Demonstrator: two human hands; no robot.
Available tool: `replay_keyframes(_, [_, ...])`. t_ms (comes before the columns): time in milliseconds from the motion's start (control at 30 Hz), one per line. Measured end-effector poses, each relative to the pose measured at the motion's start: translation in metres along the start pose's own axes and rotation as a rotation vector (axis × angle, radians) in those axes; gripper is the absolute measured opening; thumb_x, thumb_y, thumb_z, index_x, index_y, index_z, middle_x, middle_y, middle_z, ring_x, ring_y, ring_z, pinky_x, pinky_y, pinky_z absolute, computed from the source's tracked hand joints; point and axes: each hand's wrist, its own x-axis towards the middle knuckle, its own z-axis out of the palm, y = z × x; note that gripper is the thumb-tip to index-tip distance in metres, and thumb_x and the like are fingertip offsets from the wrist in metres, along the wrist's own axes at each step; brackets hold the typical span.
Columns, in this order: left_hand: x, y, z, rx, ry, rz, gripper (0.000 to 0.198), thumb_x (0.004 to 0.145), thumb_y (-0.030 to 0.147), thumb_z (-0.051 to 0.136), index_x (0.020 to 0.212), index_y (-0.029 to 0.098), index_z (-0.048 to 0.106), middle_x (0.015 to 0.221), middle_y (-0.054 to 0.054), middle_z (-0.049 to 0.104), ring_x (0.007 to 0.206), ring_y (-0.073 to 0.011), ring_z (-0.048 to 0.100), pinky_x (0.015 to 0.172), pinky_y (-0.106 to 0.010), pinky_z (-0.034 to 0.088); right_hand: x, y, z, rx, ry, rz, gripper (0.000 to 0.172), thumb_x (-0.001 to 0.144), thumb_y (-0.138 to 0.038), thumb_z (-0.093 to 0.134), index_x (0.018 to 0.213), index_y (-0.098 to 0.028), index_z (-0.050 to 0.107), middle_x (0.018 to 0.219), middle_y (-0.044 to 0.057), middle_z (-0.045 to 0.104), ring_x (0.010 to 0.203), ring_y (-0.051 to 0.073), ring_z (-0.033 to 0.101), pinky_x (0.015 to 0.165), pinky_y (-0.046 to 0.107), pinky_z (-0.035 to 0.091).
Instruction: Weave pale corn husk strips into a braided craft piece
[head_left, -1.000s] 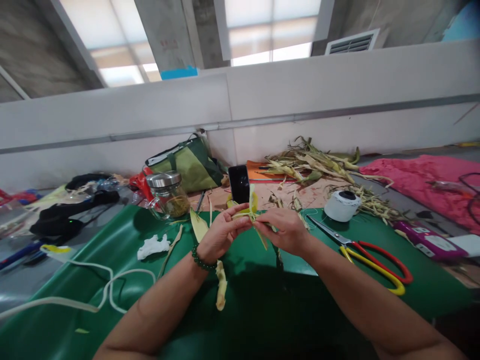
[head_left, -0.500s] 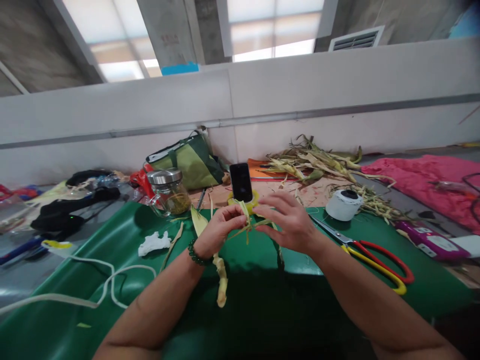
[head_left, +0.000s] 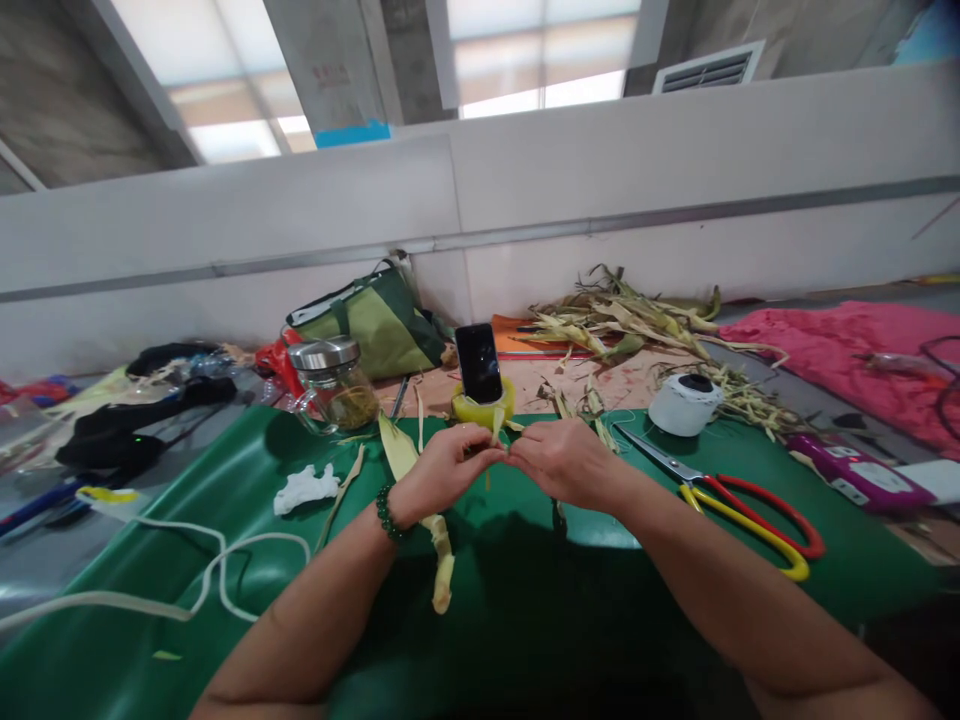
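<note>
My left hand [head_left: 448, 466] and my right hand [head_left: 564, 462] meet fingertip to fingertip above the green mat [head_left: 480, 640]. Between them both pinch a pale green corn husk strip [head_left: 498, 424]; one end sticks up, and most of it is hidden by the fingers. Beneath my left wrist, which wears a dark green bead bracelet [head_left: 390, 513], lies a wider corn husk [head_left: 397, 450]. A twisted, cream-coloured piece [head_left: 442, 572] pokes out toward me there. Just beyond the fingers, a phone [head_left: 478, 362] leans upright on a yellow tape roll [head_left: 466, 407].
Red-and-yellow-handled scissors [head_left: 739, 510] and a white thread spool [head_left: 684, 405] lie to the right. A husk pile [head_left: 622, 325] rests behind. On the left are a lidded glass jar [head_left: 341, 388], a crumpled white tissue [head_left: 306, 490] and a white cable [head_left: 217, 560].
My right hand's fingers, spread half a second ago, have closed on the husk strip. Both hands have drawn together until their fingertips meet.
</note>
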Motion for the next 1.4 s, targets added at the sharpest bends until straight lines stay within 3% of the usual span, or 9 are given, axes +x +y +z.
replay_keyframes(100, [-0.002, 0.003, -0.005, 0.255, -0.120, 0.118, 0.024, 0.085, 0.028, 0.050, 0.068, 0.017, 0.062, 0.069, -0.002, 0.054, 0.069, -0.0153, 0.047, 0.067, -0.026, 0.037, -0.001, 0.000, -0.001, 0.106, -0.082, -0.004, 0.032, 0.092, -0.024, 0.049, 0.064, -0.015, 0.061, 0.056, 0.001, 0.057, 0.051, 0.010, 0.046, 0.049, 0.026, 0.023])
replay_keyframes(233, [-0.002, 0.005, -0.013, 0.265, -0.253, 0.193, 0.026, 0.087, 0.029, 0.047, 0.070, 0.016, 0.061, 0.070, -0.003, 0.054, 0.071, -0.0153, 0.047, 0.068, -0.026, 0.036, -0.001, 0.003, -0.007, 0.273, -0.172, 0.002, 0.034, 0.093, -0.025, 0.047, 0.063, -0.016, 0.060, 0.057, 0.001, 0.056, 0.053, 0.010, 0.048, 0.052, 0.024, 0.029])
replay_keyframes(400, [0.003, 0.002, -0.017, 0.039, -0.241, -0.005, 0.034, 0.082, 0.043, 0.056, 0.067, 0.014, 0.063, 0.060, 0.001, 0.051, 0.061, -0.0120, 0.044, 0.060, -0.023, 0.037, 0.000, 0.012, -0.007, 0.404, -0.209, 0.096, 0.033, 0.094, -0.029, 0.045, 0.071, -0.015, 0.063, 0.063, 0.002, 0.059, 0.059, 0.010, 0.053, 0.056, 0.021, 0.033])
replay_keyframes(567, [0.004, -0.001, -0.015, -0.302, -0.182, -0.183, 0.041, 0.081, 0.051, 0.054, 0.087, 0.014, 0.071, 0.071, -0.004, 0.064, 0.072, -0.0146, 0.057, 0.070, -0.025, 0.045, 0.000, 0.016, -0.002, 0.375, -0.197, 0.131, 0.033, 0.093, -0.029, 0.045, 0.070, -0.015, 0.063, 0.064, 0.002, 0.060, 0.058, 0.010, 0.052, 0.055, 0.021, 0.033])
replay_keyframes(733, [0.003, 0.001, -0.015, -0.333, -0.199, -0.194, 0.027, 0.072, 0.034, 0.070, 0.091, 0.015, 0.073, 0.084, -0.005, 0.070, 0.077, -0.0148, 0.060, 0.075, -0.025, 0.045, 0.000, 0.018, -0.001, 0.353, -0.153, 0.133, 0.027, 0.092, -0.026, 0.048, 0.075, -0.015, 0.066, 0.067, 0.003, 0.064, 0.063, 0.011, 0.056, 0.058, 0.021, 0.036])
replay_keyframes(933, [0.002, 0.005, -0.019, -0.371, -0.223, -0.215, 0.021, 0.071, 0.023, 0.070, 0.090, 0.014, 0.073, 0.086, -0.005, 0.072, 0.081, -0.0161, 0.062, 0.078, -0.025, 0.046, 0.001, 0.021, -0.003, 0.350, -0.122, 0.128, 0.027, 0.091, -0.022, 0.048, 0.072, -0.015, 0.065, 0.064, 0.002, 0.064, 0.061, 0.012, 0.054, 0.058, 0.021, 0.036])
replay_keyframes(1133, [0.002, 0.002, -0.019, -0.411, -0.200, -0.260, 0.019, 0.068, 0.019, 0.069, 0.085, 0.012, 0.072, 0.073, -0.004, 0.069, 0.064, -0.0121, 0.060, 0.066, -0.024, 0.047, 0.002, 0.020, -0.005, 0.336, -0.085, 0.185, 0.027, 0.092, -0.027, 0.047, 0.074, -0.015, 0.064, 0.069, 0.004, 0.064, 0.065, 0.013, 0.055, 0.060, 0.022, 0.037])
replay_keyframes(1267, [0.002, 0.002, -0.016, -0.392, -0.205, -0.265, 0.016, 0.068, 0.018, 0.065, 0.081, 0.010, 0.070, 0.063, -0.002, 0.064, 0.058, -0.0104, 0.056, 0.061, -0.023, 0.045, 0.004, 0.011, -0.001, 0.478, -0.051, 0.250, 0.024, 0.083, -0.039, 0.061, 0.084, -0.015, 0.064, 0.072, 0.003, 0.065, 0.067, 0.013, 0.057, 0.063, 0.023, 0.040])
replay_keyframes(1400, [0.002, 0.006, -0.014, -0.359, -0.226, -0.245, 0.013, 0.065, 0.020, 0.064, 0.074, 0.011, 0.067, 0.059, 0.002, 0.054, 0.052, -0.0077, 0.046, 0.053, -0.021, 0.040, 0.006, 0.006, 0.008, 0.652, -0.071, 0.373, 0.018, 0.081, -0.033, 0.062, 0.079, -0.015, 0.062, 0.068, 0.002, 0.063, 0.063, 0.012, 0.056, 0.060, 0.022, 0.042])
